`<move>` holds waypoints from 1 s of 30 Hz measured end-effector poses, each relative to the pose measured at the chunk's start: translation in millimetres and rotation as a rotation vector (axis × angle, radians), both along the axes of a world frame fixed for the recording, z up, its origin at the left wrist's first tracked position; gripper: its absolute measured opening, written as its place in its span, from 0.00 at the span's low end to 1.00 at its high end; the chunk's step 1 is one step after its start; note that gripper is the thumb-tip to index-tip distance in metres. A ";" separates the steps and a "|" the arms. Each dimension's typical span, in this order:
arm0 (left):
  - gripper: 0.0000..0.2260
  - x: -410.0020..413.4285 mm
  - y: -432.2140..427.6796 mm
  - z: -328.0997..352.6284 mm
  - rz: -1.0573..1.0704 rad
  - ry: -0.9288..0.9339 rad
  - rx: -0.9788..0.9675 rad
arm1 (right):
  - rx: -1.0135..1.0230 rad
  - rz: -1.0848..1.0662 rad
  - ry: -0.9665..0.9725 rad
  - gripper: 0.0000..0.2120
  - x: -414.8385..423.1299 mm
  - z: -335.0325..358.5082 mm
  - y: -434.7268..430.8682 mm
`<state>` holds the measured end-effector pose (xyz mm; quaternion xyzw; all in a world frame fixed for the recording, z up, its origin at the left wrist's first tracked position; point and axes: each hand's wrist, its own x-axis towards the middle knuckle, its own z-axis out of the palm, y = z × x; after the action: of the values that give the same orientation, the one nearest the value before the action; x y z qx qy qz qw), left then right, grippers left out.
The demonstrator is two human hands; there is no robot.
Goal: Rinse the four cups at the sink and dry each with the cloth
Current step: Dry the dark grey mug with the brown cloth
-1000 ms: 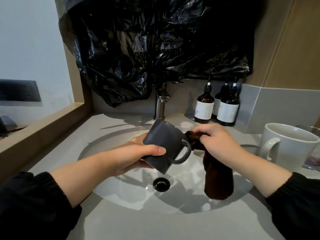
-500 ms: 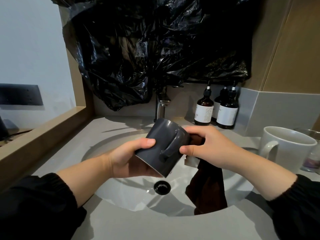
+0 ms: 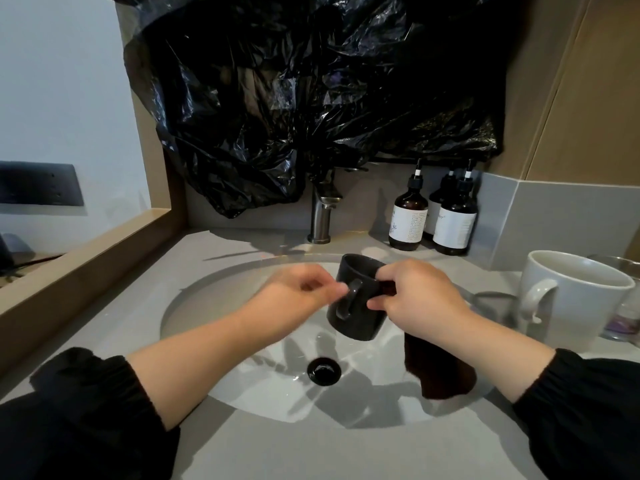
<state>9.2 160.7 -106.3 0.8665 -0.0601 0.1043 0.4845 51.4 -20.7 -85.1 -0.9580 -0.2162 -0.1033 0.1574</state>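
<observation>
The right hand [image 3: 419, 303] gripped the dark grey mug [image 3: 360, 320] and brown cloth [image 3: 440, 372] over the sink [image 3: 270, 386]; the left hand [image 3: 294, 296] was blurred, its grip unclear.

On my feed, crinkled black plastic sheeting [image 3: 311, 98] hangs over the back wall above a grey worktop [image 3: 346, 452]. A wooden ledge [image 3: 86, 261] borders its left side, with a pale wall [image 3: 62, 98] and a dark panel [image 3: 38, 183] beyond. To the right I see grey tiles [image 3: 561, 223] under wood panelling [image 3: 595, 98].

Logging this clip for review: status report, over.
Right hand grips dark mug through cloth, above sink. Left hand at handle, blurred, grip unclear. White mug apart, far right.
</observation>
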 end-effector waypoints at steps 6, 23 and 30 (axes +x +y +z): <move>0.09 4.9 -16.3 -6.0 -0.015 0.168 -0.013 | -0.040 0.017 -0.094 0.08 1.2 -6.2 4.8; 0.14 -13.4 -42.0 20.0 0.209 0.086 -0.669 | 0.597 0.044 -0.173 0.02 -19.3 12.9 -14.8; 0.18 -35.0 -79.0 54.7 0.052 -0.024 -0.707 | 0.940 0.071 -0.310 0.09 -50.7 55.9 -70.6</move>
<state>-25.8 81.6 -51.5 0.6452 -0.0040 0.1408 0.7509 0.7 -91.4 -29.1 -0.7487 -0.1997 -0.3255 0.5418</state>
